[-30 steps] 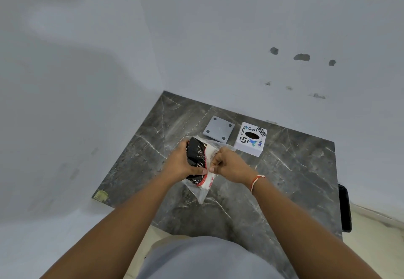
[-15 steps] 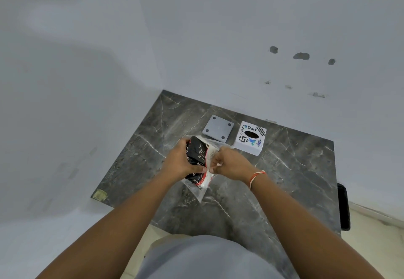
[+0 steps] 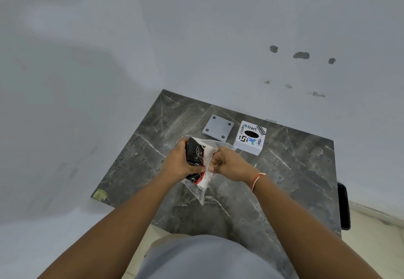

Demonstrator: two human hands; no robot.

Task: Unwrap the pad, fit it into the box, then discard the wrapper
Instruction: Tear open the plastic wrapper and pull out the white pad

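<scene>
Dark marbled surface (image 3: pixel 284 169) fills the corner of the room, pale walls on two sides, and everything that matters sits toward the far middle of it. There's the white box (image 3: pixel 251 140), stickers all over its top and a dark oval opening in it, standing just beyond the person's right side. Beside it, to its left, a flat grey square plate (image 3: pixel 218 127) with four corner holes, possibly the box's lid or base, hard to say.

Now to the action! The pad (image 3: pixel 194 154), black with a white and red pattern, is held up off the surface between both hands, sitting inside a clear plastic wrapper (image 3: pixel 208 165) whose loose tail hangs down toward the person. Its long axis runs roughly away from the body, slightly tilted.

Left hand (image 3: pixel 177 165) is clamped around the pad's left flank, fingers curled behind, thumb across the front. Right hand (image 3: pixel 227 165) is closed in a pinch on the wrapper edge at the pad's right side, thumbs nearly meeting.

By my read, unwrapping is only beginning: the plastic looks to enclose most of the pad. The box lies ahead and to the right, nearer the right hand, so the pad would travel forward-right once freed.
</scene>
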